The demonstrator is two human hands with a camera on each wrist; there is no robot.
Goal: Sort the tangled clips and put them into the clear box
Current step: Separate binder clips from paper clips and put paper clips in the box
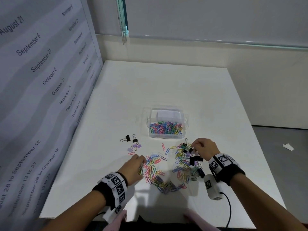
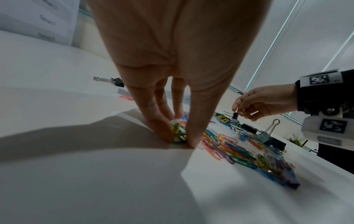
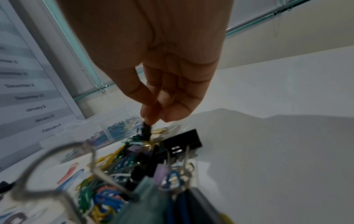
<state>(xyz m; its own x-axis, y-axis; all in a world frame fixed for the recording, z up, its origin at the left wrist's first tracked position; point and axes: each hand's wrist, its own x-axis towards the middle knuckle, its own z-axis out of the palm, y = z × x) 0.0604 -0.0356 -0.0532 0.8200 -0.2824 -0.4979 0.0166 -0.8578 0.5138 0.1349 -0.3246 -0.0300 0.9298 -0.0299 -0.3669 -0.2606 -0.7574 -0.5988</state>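
Note:
A clear box [image 1: 166,135] holding coloured paper clips stands mid-table. In front of it lies a tangled heap of coloured paper clips [image 1: 160,174] mixed with binder clips on its right side. My left hand [image 1: 140,165] is at the heap's left edge, fingers and thumb [image 2: 193,136] pinching a small bunch of paper clips [image 2: 179,133] against the table. My right hand [image 1: 195,148] hovers over the heap's right part, thumb and fingers [image 3: 147,113] pinching a small black binder clip [image 3: 146,131] by its wire handle, seen also in the left wrist view as the black binder clip [image 2: 235,116].
Two black binder clips [image 1: 130,138] and some lilac ones [image 1: 135,147] lie apart, left of the box. A panel printed with dates [image 1: 41,80] walls the table's left side. A scrap of white paper [image 1: 288,146] lies off the table's right edge.

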